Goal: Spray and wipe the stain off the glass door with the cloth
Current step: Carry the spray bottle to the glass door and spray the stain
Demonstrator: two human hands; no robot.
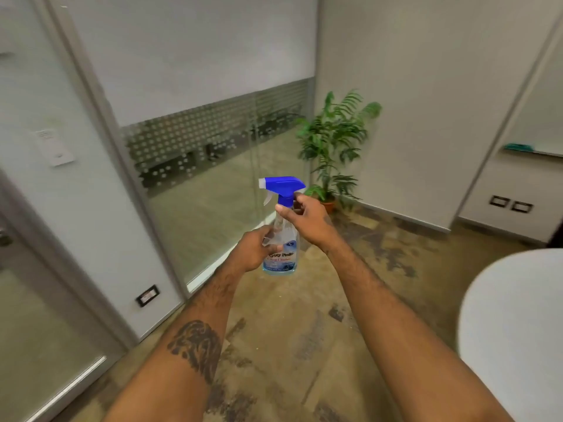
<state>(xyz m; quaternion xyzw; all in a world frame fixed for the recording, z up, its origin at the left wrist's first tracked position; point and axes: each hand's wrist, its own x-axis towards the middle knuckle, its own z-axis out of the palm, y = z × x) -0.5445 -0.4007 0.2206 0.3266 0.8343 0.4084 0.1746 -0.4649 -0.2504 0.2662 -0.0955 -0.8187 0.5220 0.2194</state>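
Observation:
A clear spray bottle (283,239) with a blue trigger head and a blue label is held upright in front of me, nozzle pointing left. My left hand (256,251) wraps the bottle's body from the left. My right hand (304,217) pinches the blue neck just under the trigger head. The glass wall (213,166) with a frosted dotted band stands behind the bottle, and a glass door (36,315) shows at the left edge. No cloth is in view, and I cannot pick out a stain on the glass.
A potted green plant (332,147) stands in the far corner. A round white table (518,324) fills the lower right. A grey metal frame post (100,141) separates the glass panels. Wall sockets (510,204) sit low on the right wall. The floor is mottled brown.

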